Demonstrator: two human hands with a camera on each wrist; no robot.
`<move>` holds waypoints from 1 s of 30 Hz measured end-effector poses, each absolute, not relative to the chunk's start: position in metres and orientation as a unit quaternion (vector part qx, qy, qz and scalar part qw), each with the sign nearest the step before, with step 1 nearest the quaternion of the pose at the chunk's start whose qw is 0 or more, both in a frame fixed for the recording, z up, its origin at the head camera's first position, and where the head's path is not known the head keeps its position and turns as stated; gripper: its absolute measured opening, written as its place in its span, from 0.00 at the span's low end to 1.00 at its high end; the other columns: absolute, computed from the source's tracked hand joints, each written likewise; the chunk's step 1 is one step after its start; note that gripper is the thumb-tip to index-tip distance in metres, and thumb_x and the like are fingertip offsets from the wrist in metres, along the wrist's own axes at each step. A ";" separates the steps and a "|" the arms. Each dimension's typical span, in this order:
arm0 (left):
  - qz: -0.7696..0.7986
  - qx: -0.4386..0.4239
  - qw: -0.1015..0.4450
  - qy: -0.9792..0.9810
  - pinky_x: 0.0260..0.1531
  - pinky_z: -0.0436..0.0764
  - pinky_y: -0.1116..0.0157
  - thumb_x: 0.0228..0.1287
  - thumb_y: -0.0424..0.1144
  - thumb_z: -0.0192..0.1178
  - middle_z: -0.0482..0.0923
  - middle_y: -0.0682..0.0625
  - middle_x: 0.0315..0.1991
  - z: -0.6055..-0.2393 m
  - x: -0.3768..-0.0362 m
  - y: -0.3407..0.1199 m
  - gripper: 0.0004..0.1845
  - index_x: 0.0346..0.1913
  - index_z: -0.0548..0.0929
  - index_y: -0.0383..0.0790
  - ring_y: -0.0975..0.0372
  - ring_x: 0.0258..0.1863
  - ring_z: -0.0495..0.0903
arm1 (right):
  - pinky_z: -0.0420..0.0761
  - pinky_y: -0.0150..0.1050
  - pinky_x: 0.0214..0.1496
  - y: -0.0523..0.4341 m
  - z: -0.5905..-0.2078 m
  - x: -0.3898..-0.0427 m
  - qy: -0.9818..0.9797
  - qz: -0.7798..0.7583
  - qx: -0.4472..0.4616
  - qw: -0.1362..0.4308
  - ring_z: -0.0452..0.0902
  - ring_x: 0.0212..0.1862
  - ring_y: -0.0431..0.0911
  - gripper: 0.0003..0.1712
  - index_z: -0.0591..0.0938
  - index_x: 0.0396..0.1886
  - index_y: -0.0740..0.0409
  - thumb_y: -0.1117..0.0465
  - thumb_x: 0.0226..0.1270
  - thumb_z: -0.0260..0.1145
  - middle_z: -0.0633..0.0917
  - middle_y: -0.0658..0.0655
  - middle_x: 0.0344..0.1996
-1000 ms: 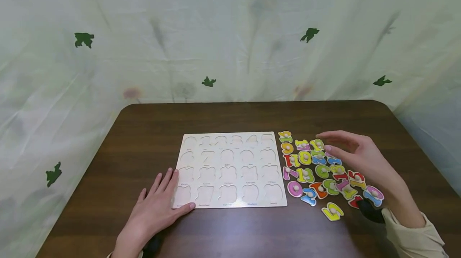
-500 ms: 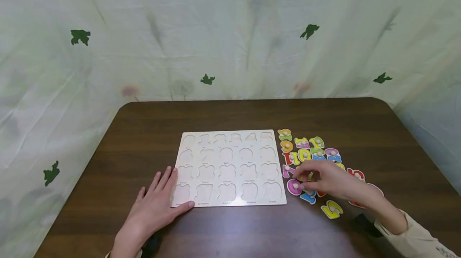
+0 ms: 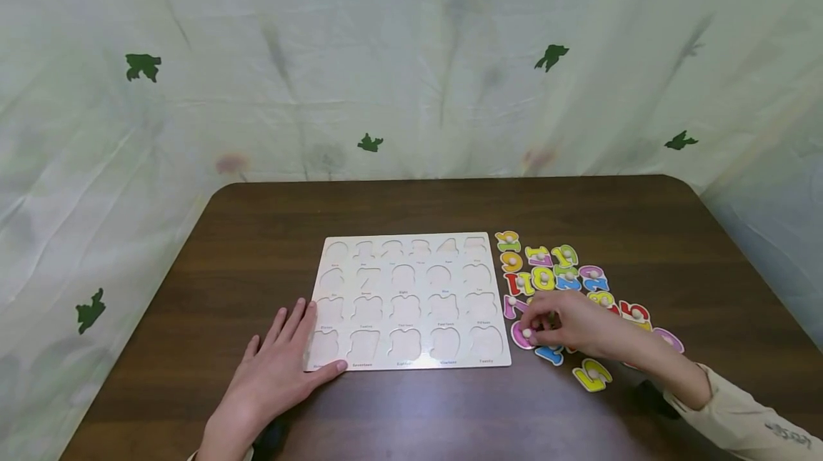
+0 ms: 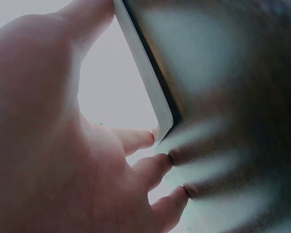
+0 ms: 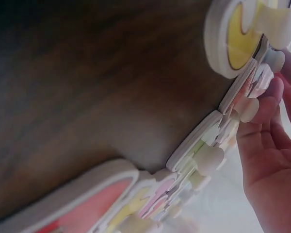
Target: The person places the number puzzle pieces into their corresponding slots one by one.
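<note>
A white number puzzle board (image 3: 421,282) with rows of recessed number shapes lies on the table. My left hand (image 3: 266,379) rests at its lower left corner, fingers spread along the left edge and thumb over the front edge. The left wrist view shows the fingertips by the board's corner (image 4: 165,121). Right of the board, my right hand (image 3: 572,318) pinches the knob of a purple zero puzzle piece (image 3: 519,339) between thumb and forefinger. That piece is low among the others, partly covered by the fingers. Other pieces under this hand are hidden.
Several colourful knobbed number pieces crowd the table right of the board, including a yellow-and-red 11 (image 3: 518,283). A yellow piece (image 3: 592,375) lies apart, nearer the front. Behind the brown table (image 3: 398,205) hangs a pale curtain (image 3: 411,75) with green leaf shapes.
My right hand has come left and nearer from above the far pieces to the purple zero, and its thumb and forefinger have closed on the knob. The left hand stays on the board.
</note>
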State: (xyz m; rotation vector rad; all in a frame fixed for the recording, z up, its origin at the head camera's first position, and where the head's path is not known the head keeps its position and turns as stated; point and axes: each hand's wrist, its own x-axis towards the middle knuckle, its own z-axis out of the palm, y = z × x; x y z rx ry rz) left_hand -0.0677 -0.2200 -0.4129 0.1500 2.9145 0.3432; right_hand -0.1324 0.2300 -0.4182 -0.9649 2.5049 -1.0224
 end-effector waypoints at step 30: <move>0.121 0.039 0.103 0.986 0.61 0.52 0.30 0.51 0.82 0.49 0.47 0.40 0.78 -0.411 -0.066 -0.218 0.61 0.78 0.53 0.41 0.41 0.75 0.46 | 0.69 0.36 0.29 0.104 -0.377 -0.237 0.844 -0.427 -0.305 0.108 0.71 0.32 0.46 0.07 0.89 0.37 0.48 0.57 0.58 0.76 0.76 0.51 0.25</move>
